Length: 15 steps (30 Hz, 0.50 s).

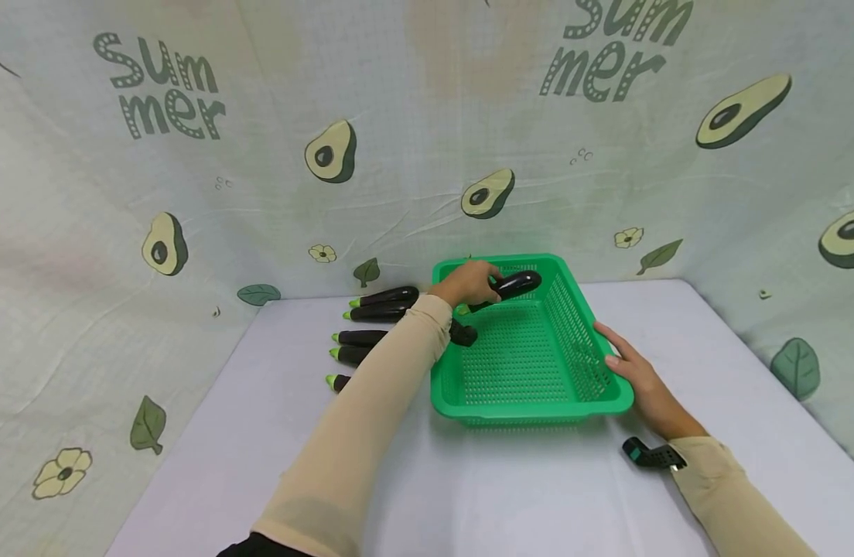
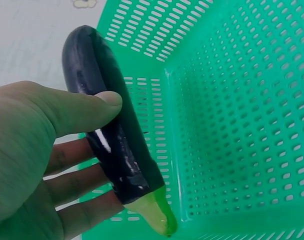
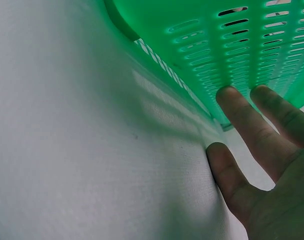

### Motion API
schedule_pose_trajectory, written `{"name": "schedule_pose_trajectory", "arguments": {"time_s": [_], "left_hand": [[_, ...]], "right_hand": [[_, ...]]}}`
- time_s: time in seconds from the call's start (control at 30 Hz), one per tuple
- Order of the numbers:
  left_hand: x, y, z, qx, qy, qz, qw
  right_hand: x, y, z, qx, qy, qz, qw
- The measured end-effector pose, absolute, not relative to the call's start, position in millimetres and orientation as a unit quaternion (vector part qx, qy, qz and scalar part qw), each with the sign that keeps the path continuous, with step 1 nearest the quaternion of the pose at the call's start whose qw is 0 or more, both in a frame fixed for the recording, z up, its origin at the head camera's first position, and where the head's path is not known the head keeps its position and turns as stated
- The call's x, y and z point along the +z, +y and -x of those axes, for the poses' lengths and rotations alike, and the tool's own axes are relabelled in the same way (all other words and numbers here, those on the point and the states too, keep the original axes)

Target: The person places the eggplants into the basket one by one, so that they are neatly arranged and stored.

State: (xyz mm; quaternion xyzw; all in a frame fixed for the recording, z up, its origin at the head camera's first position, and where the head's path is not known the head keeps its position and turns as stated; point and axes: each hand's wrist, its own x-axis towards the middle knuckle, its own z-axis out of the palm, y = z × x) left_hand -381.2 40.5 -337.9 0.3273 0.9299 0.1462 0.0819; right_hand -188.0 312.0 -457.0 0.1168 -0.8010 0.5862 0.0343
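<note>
My left hand [image 1: 472,283] grips a dark purple eggplant [image 1: 516,285] over the left side of a green plastic basket [image 1: 531,414]. In the left wrist view the thumb lies across the eggplant [image 2: 112,135] and the fingers curl behind it, its green stem end pointing down. The basket's perforated floor shows bare beside it. At the basket's right side is my right hand [image 1: 639,379], and in the right wrist view its fairly straight fingers [image 3: 252,127] rest against the outer wall, one finger low by the tablecloth.
Several more eggplants [image 1: 374,312] lie in a row on the white tablecloth [image 1: 274,402] left of the basket, partly hidden by my left sleeve. A cloth backdrop [image 1: 399,93] printed with avocados rises behind the table. A black wrist device [image 1: 653,455] is on my right wrist.
</note>
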Motion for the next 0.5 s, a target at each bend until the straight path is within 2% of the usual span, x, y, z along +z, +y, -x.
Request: {"name": "schedule_pose_trajectory", "arguments": {"time_s": [0.5], "left_hand": [[-345.7, 38.7, 383.8, 0.162, 0.929, -0.324, 0.084]], "right_hand": [[-458.7, 314.6, 188.1, 0.577, -0.807, -0.119, 0.041]]}}
